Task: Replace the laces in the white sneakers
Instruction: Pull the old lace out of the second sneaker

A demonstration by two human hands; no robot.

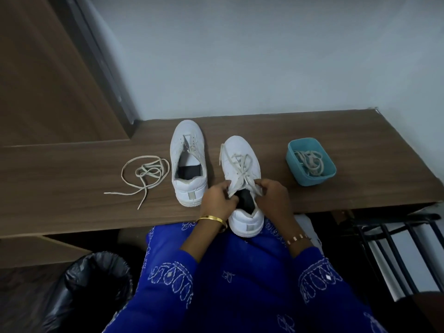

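Observation:
Two white sneakers stand on a brown wooden table (360, 131), toes pointing away from me. The left sneaker (188, 162) has no lace in its eyelets. The right sneaker (242, 169) hangs with its heel over the table's front edge and carries a loose cream lace (241, 164) across its upper. My left hand (217, 200) pinches the lace at the left side of the shoe's opening. My right hand (272, 195) pinches it at the right side. A loose cream lace (144, 175) lies coiled on the table left of the shoes.
A teal plastic tub (311, 165) with more laces inside stands right of the shoes. A bin lined with a black bag (96, 292) is on the floor at lower left. A black metal rack (396, 248) is at lower right. A pale wall backs the table.

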